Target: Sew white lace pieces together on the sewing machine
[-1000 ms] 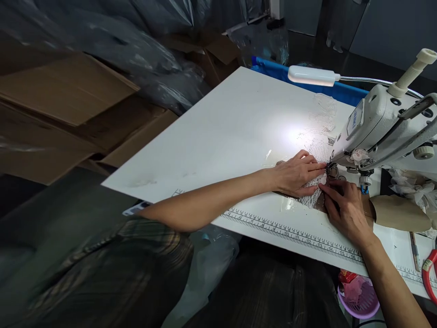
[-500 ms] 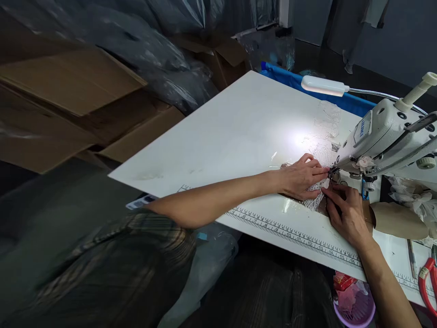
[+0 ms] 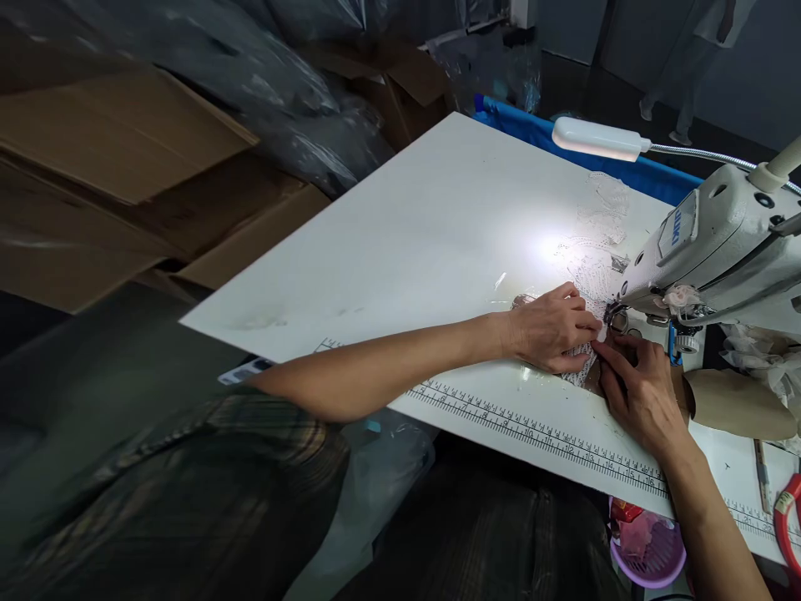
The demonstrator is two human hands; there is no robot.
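White lace [image 3: 590, 271] runs across the table under the needle area of a white sewing machine [image 3: 707, 242]. My left hand [image 3: 554, 330] lies on the lace just left of the presser foot, fingers bent and pressed down on it. Close to the foot, my right hand [image 3: 639, 380] pinches the lace edge between thumb and index finger, near the left fingertips. The part of the lace beneath both hands is hidden. A lamp [image 3: 601, 139] lights the table from above.
The white table [image 3: 400, 242] has a printed ruler along its front edge. Red scissors [image 3: 786, 522], a thin tool [image 3: 762, 476] and a brown roll [image 3: 742, 405] are at the right. Below hangs a purple basket [image 3: 654, 559]. Cardboard boxes [image 3: 125, 133] stand left; a person [image 3: 694, 67] is behind.
My left fingers have drawn back slightly from the presser foot and bent more. The view has shifted a little, and the person in the background shows more fully.
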